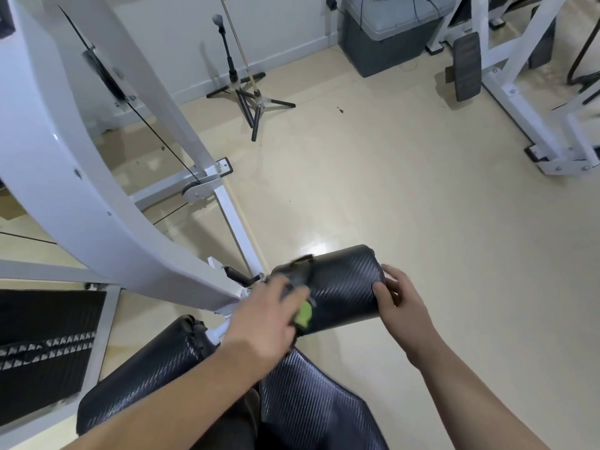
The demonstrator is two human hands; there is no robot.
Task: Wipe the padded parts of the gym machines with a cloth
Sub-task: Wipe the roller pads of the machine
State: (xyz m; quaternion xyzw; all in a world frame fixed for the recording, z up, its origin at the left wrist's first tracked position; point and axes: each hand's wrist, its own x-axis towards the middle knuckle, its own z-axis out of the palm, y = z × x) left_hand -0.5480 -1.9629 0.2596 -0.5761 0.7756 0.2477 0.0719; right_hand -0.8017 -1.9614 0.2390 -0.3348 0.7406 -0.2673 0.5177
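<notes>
A black carbon-weave roller pad (344, 287) sticks out to the right from the white machine frame (81, 196). My left hand (259, 323) lies on the pad's left end and holds a dark cloth with a green patch (304, 315) against it; the cloth is blurred. My right hand (402, 298) grips the pad's right end, thumb on the front face. Below them lies the black padded seat (311, 394), and a second roller pad (143, 368) lies at lower left.
A black weight stack (42, 345) stands at the far left. Two tripod stands (250, 92) are on the beige floor near the wall. A grey box (386, 37) and another white machine (532, 102) with a dark pad stand at the back right.
</notes>
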